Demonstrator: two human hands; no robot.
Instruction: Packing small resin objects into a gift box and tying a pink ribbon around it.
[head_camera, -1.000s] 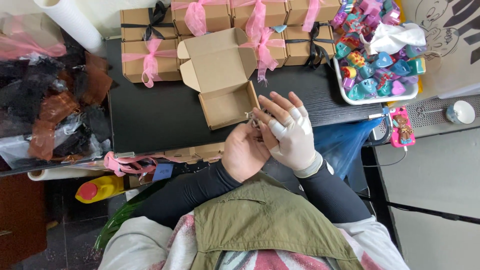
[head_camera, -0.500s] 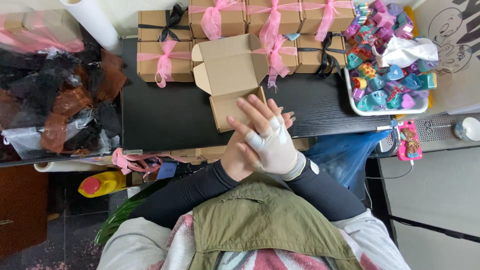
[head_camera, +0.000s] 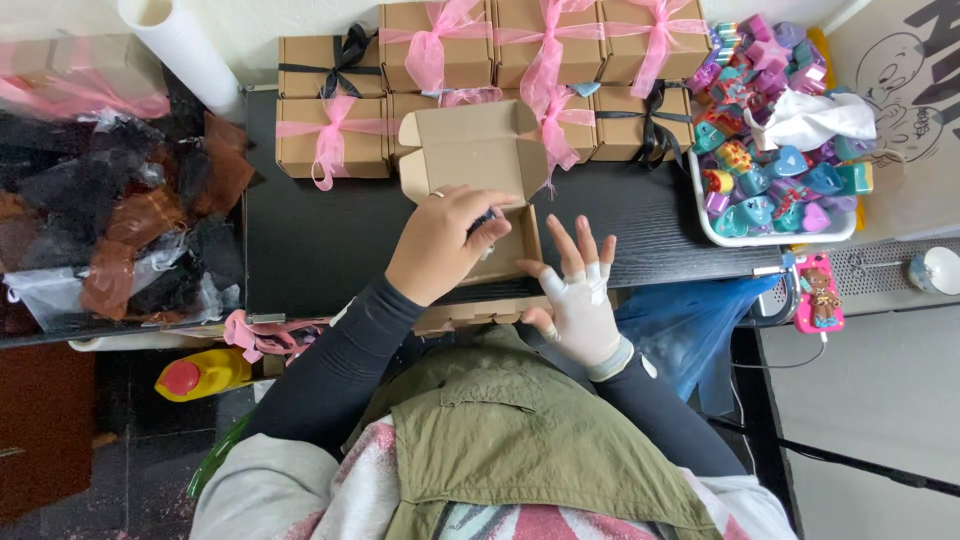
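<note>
Box (head_camera: 478, 190) sat open at the desk's (head_camera: 320, 235) front edge; your left hand (head_camera: 440, 243) pinched a small dark item inside, right hand (head_camera: 580, 300) spread empty beside. You needed to seat it flat.

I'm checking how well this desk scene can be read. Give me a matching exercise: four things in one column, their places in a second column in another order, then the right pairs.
Things:
1. open cardboard box
2. white tray of colourful toys
3. yellow bottle with red cap
4. white roll

Places:
A. below the desk edge, far left
B. top left, leaning at the wall
C. right end of the desk
D. middle of the desk, under the left hand

Pairs: 1-D, 2-C, 3-A, 4-B
</note>
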